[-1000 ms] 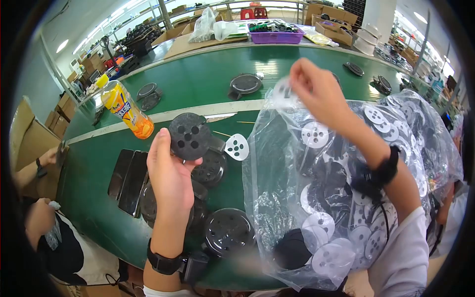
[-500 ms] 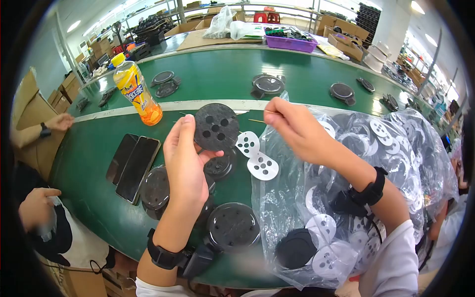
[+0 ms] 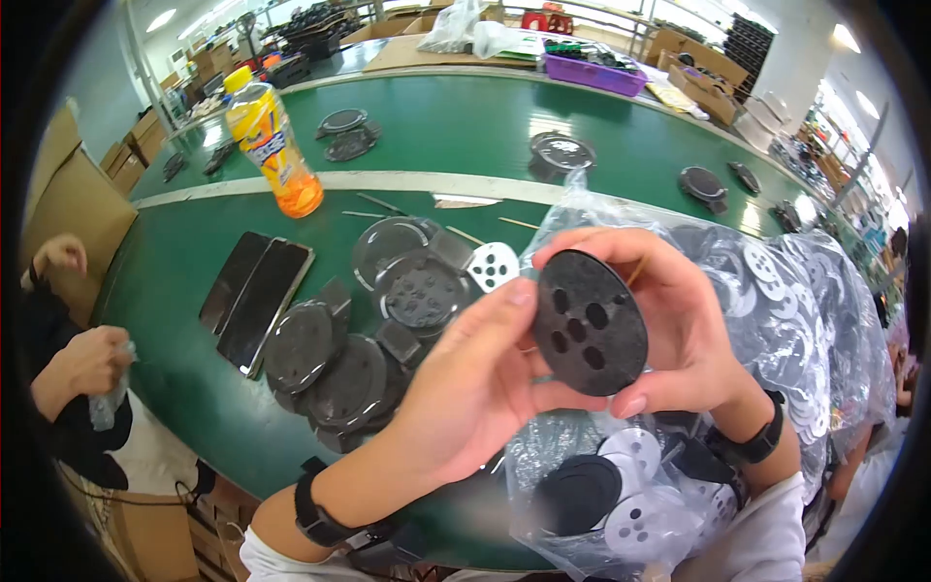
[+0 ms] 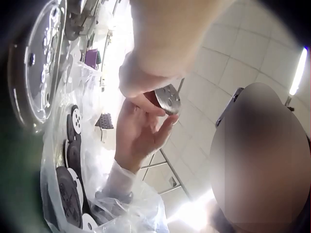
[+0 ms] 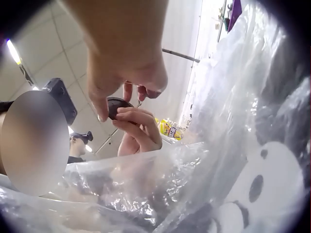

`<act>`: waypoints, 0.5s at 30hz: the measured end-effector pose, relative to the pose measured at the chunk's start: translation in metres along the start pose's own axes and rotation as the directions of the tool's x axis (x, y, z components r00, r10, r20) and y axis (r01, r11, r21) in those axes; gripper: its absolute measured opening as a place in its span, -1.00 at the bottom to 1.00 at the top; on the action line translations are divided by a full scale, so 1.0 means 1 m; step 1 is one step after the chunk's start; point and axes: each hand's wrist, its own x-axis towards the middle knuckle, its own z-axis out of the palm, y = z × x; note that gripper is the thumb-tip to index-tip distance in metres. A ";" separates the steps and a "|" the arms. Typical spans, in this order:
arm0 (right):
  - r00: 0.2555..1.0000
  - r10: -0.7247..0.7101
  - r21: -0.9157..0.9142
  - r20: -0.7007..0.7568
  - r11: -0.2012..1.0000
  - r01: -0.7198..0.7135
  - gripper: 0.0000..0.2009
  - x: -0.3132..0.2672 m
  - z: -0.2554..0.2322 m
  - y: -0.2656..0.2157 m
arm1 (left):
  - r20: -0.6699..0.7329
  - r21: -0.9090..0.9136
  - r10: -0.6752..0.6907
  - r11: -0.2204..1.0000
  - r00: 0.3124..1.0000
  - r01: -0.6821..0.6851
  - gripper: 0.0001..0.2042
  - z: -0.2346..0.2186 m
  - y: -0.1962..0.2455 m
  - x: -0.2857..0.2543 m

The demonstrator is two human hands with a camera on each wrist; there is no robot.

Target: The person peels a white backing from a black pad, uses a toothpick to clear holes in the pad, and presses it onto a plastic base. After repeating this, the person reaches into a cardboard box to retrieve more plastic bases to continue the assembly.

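Both hands hold one black round disc with several holes, raised over the near edge of a clear plastic bag. The left hand grips its left side, thumb at the rim. Around the right side curl the fingers and thumb of the right hand, with a thin wooden stick showing by its fingers. The left wrist view shows the disc between the hands; in the right wrist view its dark edge is pinched. A white holed piece lies left of the disc.
Glossy black round parts are stacked left of centre, beside two phones. An orange drink bottle stands behind them. The plastic bag with white and black discs covers the right side. Another person's hand is at far left.
The left hand has carried the black disc right and down. The right hand, earlier letting a white piece down beside the stack, has come to the disc and grips it too.
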 end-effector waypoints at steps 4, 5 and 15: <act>0.992 0.053 0.070 -0.113 0.997 -0.045 -0.14 0.000 0.006 0.004 | -0.005 0.074 -0.062 0.995 0.998 0.062 -0.67 -0.003 0.003 0.002; 0.991 0.078 0.119 -0.110 0.991 -0.065 -0.18 -0.001 0.004 0.004 | -0.004 0.123 -0.101 0.987 0.995 0.101 -0.63 -0.003 0.006 0.003; 0.954 0.134 0.183 -0.267 0.979 -0.086 -0.60 0.000 0.004 0.001 | 0.181 0.767 0.571 -0.592 0.801 0.249 -0.60 -0.023 0.053 0.009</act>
